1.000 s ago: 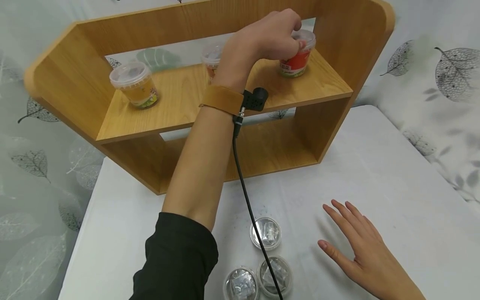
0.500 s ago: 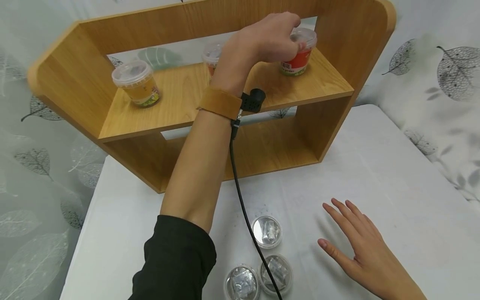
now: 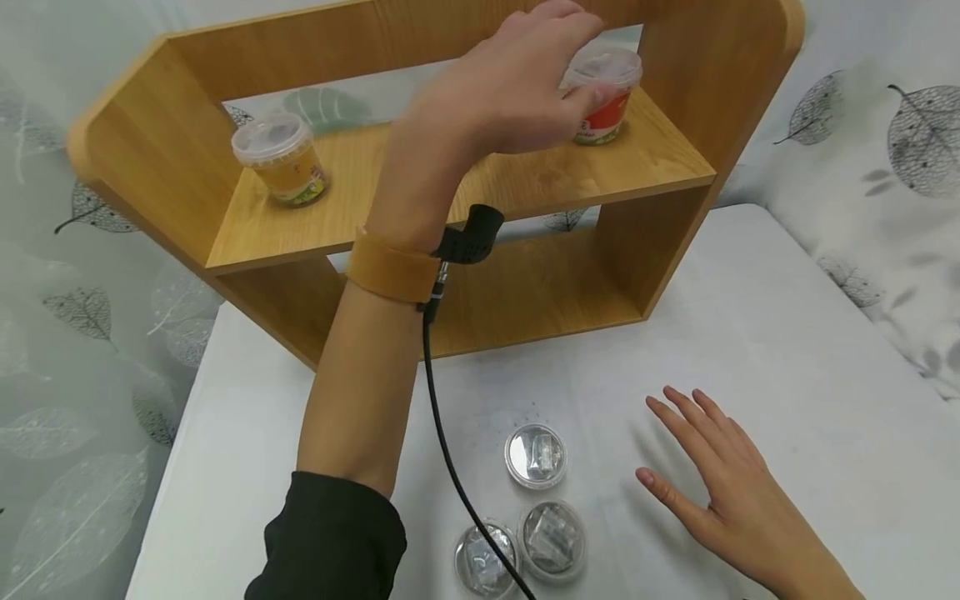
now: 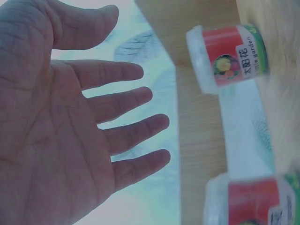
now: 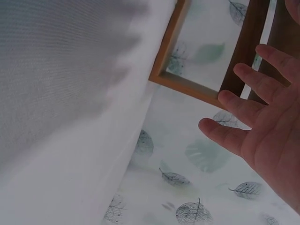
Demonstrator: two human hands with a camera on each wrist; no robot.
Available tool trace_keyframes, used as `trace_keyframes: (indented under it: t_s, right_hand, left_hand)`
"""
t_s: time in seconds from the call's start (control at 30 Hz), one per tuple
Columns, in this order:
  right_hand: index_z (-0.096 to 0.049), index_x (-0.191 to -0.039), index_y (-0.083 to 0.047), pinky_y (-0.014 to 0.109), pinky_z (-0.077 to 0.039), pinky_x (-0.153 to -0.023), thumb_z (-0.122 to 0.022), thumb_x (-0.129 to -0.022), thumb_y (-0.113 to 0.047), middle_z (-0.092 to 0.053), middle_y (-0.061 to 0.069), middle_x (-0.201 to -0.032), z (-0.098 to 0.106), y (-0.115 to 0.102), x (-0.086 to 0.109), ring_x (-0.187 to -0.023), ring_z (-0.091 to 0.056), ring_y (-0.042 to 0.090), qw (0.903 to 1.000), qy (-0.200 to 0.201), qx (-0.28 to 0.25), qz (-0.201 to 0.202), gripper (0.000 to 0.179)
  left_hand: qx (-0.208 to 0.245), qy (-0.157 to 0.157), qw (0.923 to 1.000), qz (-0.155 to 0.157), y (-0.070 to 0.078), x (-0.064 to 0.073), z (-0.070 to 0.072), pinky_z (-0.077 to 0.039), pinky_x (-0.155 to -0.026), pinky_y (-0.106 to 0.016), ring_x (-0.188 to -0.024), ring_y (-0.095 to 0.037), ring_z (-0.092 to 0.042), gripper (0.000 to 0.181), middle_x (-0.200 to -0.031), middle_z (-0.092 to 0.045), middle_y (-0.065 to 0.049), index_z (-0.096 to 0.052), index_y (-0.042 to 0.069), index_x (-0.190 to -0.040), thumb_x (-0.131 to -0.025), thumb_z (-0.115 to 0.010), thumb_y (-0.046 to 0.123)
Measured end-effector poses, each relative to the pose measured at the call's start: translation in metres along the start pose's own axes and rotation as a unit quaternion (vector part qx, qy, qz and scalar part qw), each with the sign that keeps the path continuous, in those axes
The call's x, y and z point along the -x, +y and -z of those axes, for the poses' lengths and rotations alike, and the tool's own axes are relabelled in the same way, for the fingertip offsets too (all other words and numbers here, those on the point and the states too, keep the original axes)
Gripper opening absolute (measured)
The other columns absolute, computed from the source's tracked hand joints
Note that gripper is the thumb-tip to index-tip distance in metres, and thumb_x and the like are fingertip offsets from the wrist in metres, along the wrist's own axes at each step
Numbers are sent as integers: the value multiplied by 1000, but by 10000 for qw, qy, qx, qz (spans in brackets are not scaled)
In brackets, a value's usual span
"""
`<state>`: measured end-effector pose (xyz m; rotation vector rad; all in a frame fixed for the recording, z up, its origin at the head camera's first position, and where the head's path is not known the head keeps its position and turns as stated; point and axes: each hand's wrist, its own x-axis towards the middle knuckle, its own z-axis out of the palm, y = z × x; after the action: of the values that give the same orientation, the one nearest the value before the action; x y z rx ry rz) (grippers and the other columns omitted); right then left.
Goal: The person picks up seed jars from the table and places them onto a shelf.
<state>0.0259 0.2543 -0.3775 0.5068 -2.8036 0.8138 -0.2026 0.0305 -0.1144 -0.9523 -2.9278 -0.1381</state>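
Evidently, the left hand (image 3: 510, 92) grips nothing: its fingers are spread near the red-labelled cup (image 3: 617, 108), which stands upright toward the right end of the upper shelf (image 3: 517, 182), its flat base probably keeping it stable unaided. Outward, the right hand (image 3: 731, 500) spreads its fingers above the white table (image 3: 757, 342), apparently idle, beside three round containers (image 3: 536, 456) grouped presumably for easy reach.
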Motion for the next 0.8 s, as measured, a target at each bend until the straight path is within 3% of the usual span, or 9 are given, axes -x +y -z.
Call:
trace_keyframes:
  t_s: [0.07, 0.17, 0.23, 0.3, 0.4, 0.5, 0.6, 0.8]
  right_hand:
    - [-40, -151, -24, 54, -16, -115, -79, -83, -35, -38, 7, -153, 1, 1, -2, -143, -24, 37, 10000, -11, -8, 31, 79]
    - [-40, -152, -26, 54, -15, -115, -78, -84, -36, -37, 7, -153, 1, 2, -2, -144, -24, 36, 10000, -36, -12, -9, 78]
    - [-40, -152, -26, 54, -14, -116, -78, -84, -36, -37, 7, -154, 0, 3, -2, -144, -23, 36, 10000, -51, -46, -23, 78]
    - [-39, -152, -27, 55, -15, -115, -78, -85, -36, -36, 7, -154, 0, 3, -2, -145, -22, 36, 9999, -58, -75, -43, 78]
    - [-39, -152, -26, 57, -14, -115, -78, -84, -34, -36, 8, -154, 0, 4, -3, -145, -22, 37, 9999, -67, -116, -17, 78]
    - [-40, -151, -25, 57, -13, -115, -78, -84, -34, -37, 10, -154, 1, 3, -4, -145, -22, 37, 9999, -74, -97, -29, 78]
    - [-41, -151, -25, 56, -13, -116, -78, -85, -35, -38, 11, -153, 1, 4, -5, -144, -23, 37, 9999, -90, -65, -40, 77]
    - [-40, -152, -26, 56, -12, -116, -77, -85, -36, -37, 11, -154, 0, 3, -7, -144, -22, 37, 9999, -125, -47, 6, 77]
  left_hand:
    - [-90, 136, 9999, -19, -9, 1, -8, -16, -115, -22, -146, -11, -17, 66, -163, -14, 7, -17, 24, -159, -101, -36, 50]
    - [-217, 328, 9991, -159, -35, -17, -38, -19, -116, -29, -147, -10, -14, 77, -163, -11, 12, -10, 36, -158, -94, -41, 66]
    - [-280, 478, 9979, -350, -43, -15, -50, -21, -116, -31, -147, -10, -17, 81, -162, -13, 13, -9, 40, -157, -90, -41, 73]
    - [-299, 576, 9966, -501, -38, 3, -54, -19, -116, -32, -146, -11, -18, 82, -162, -15, 12, -11, 39, -157, -89, -42, 74]
    - [-260, 733, 9936, -818, -14, 56, -41, -16, -117, -29, -144, -14, -25, 73, -160, -25, 4, -26, 26, -157, -96, -43, 62]
    - [-60, 935, 9901, -1049, 0, 93, -37, -16, -117, -29, -144, -20, -29, 63, -157, -32, -5, -38, 14, -152, -100, -47, 48]
    - [217, 1234, 9858, -1118, 5, 118, -42, -19, -117, -33, -143, -25, -31, 59, -155, -36, -11, -42, 8, -149, -100, -52, 40]
    - [436, 1880, 9723, -1316, 8, 152, -55, -21, -117, -38, -140, -29, -34, 54, -151, -40, -17, -49, 2, -142, -99, -57, 35]
